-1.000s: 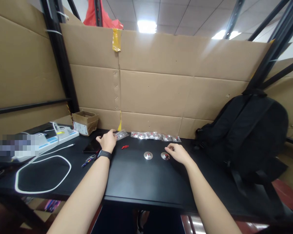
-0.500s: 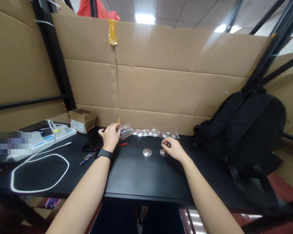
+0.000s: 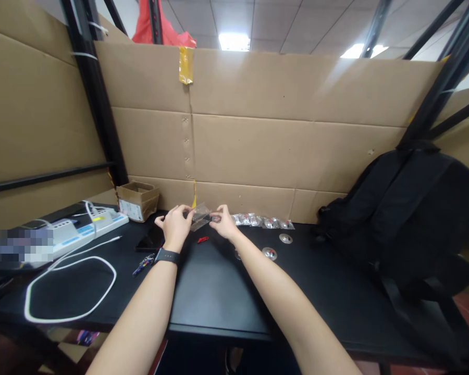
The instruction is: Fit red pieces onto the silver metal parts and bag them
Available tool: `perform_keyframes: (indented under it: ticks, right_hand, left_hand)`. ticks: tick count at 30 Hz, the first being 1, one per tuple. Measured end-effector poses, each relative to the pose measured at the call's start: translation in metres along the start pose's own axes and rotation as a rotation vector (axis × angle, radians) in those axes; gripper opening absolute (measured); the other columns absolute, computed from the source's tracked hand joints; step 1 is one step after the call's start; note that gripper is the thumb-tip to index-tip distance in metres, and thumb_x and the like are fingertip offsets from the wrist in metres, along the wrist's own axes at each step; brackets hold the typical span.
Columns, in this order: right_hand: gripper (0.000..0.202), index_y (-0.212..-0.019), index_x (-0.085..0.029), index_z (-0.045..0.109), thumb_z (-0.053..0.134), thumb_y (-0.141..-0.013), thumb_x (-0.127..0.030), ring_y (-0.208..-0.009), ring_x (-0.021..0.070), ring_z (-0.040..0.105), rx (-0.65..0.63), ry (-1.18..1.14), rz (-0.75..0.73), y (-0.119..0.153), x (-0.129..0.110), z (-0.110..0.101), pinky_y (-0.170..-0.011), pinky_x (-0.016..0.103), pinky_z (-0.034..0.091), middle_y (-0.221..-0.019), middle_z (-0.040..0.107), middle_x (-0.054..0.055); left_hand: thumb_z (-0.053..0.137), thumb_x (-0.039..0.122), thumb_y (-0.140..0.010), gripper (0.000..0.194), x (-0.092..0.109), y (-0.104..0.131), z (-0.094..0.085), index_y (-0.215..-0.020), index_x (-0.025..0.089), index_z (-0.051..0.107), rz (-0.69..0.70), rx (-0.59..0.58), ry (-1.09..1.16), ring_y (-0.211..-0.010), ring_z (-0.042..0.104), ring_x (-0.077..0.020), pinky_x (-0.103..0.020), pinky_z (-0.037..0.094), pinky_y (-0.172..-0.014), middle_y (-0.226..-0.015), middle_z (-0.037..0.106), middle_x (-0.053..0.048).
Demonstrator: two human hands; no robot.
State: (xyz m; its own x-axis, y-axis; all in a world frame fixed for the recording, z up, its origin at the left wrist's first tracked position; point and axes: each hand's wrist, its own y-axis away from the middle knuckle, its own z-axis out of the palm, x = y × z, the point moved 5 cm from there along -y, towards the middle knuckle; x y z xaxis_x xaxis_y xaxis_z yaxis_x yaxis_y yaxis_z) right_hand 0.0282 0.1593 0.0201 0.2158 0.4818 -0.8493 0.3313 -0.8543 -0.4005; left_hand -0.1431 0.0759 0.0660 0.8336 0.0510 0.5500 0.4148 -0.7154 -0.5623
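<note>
My left hand (image 3: 175, 225), with a dark watch on its wrist, pinches the left edge of a clear plastic bag (image 3: 200, 217) above the back of the table. At the bag's right edge, my right hand (image 3: 223, 224) has its thumb and fingers closed on the plastic. To the right, along the cardboard wall, runs a row of shiny round discs in clear bags (image 3: 260, 221). A loose silvery disc with a red mark (image 3: 269, 253) lies on the table, and another disc (image 3: 285, 238) sits behind it. My right forearm mostly hides a third.
A small red item (image 3: 202, 239) lies below the bag. On the left are a black phone (image 3: 149, 240), keys (image 3: 143, 264), an open carton (image 3: 138, 200), a white power strip (image 3: 78, 234) and a looped white cable (image 3: 113, 276). A black backpack (image 3: 418, 224) stands at right.
My right hand has moved left from the loose discs to the plastic bag in my left hand. The disc at the back right now shows. The view has shifted slightly.
</note>
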Motion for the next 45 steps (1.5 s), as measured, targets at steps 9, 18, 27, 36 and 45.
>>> perform_keyframes:
  ticks: [9,18,27,36,45]
  right_hand:
    - [0.062,-0.121,-0.034,0.045,0.071,-0.072,-0.008,-0.071,0.0150,0.064,-0.071,0.230,0.006,-0.026,-0.001,0.022,-0.079,0.030,0.049,-0.077,0.070,-0.010]
    - [0.065,-0.119,-0.031,0.053,0.080,-0.065,-0.006,-0.080,0.0173,0.067,-0.141,0.323,0.018,-0.031,0.006,0.031,-0.084,0.032,0.049,-0.084,0.071,-0.007]
    - [0.045,-0.117,-0.019,0.062,0.070,-0.074,-0.008,-0.076,0.0139,0.063,-0.066,0.361,-0.009,-0.004,0.001,-0.086,-0.075,0.028,0.050,-0.102,0.069,0.005]
    - [0.031,-0.104,-0.018,0.074,0.074,-0.077,-0.033,-0.077,0.0169,0.066,-0.344,0.462,0.192,0.126,0.005,-0.186,-0.073,0.027,0.050,-0.089,0.074,0.005]
    - [0.013,-0.084,-0.018,0.078,0.076,-0.072,-0.024,-0.070,0.0165,0.067,-0.373,0.530,0.176,0.135,0.000,-0.184,-0.066,0.024,0.046,-0.075,0.075,0.003]
  left_hand:
    - [0.052,0.037,-0.091,0.020,-0.012,-0.007,-0.014,-0.088,0.028,0.070,-0.060,0.066,0.020,-0.110,0.060,-0.0280,-0.047,0.018,-0.099,-0.098,0.075,-0.003]
    - [0.049,0.040,-0.093,0.024,-0.011,-0.009,-0.023,-0.091,0.027,0.068,-0.062,0.121,0.086,-0.110,0.059,-0.0271,-0.045,0.021,-0.097,-0.105,0.074,-0.002]
    - [0.054,0.041,-0.092,0.022,0.023,0.008,0.002,-0.094,0.027,0.071,0.141,-0.031,0.076,-0.123,0.052,-0.0311,-0.044,0.024,-0.094,-0.113,0.073,-0.005]
    - [0.057,0.041,-0.092,0.020,0.095,0.067,0.077,-0.091,0.028,0.073,0.379,-0.352,0.115,-0.121,0.052,-0.0302,-0.046,0.028,-0.096,-0.113,0.074,-0.005]
    - [0.042,0.035,-0.100,0.030,0.116,0.096,0.081,-0.113,0.031,0.070,0.745,-0.568,0.170,-0.118,0.053,-0.0247,-0.043,0.031,-0.097,-0.122,0.070,-0.003]
